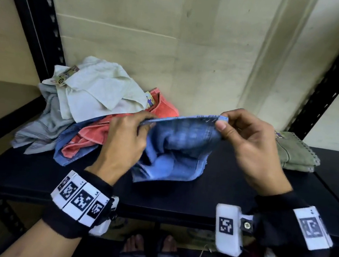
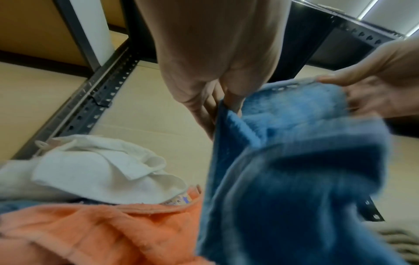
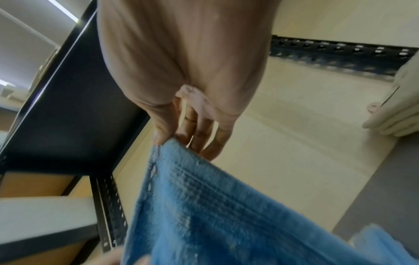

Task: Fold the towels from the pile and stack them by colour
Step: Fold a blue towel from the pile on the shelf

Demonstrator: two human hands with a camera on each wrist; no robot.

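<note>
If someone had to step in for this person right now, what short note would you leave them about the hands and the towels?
Left hand and right hand each pinch the top edge of a blue towel, held up above the black shelf, not yet folded.
Done: folded green towels sit stacked at the right.
Left: the pile on the left holds white, grey, coral and blue towels, all unfolded. Fold the blue one and start a blue stack.

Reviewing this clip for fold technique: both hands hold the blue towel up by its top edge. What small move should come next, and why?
Probably draw the hands apart to pull the top edge taut. The left hand and right hand pinch the blue towel along one edge, yet the cloth below hangs bunched and creased onto the shelf. Flattening it first should make a clean fold possible.
</note>
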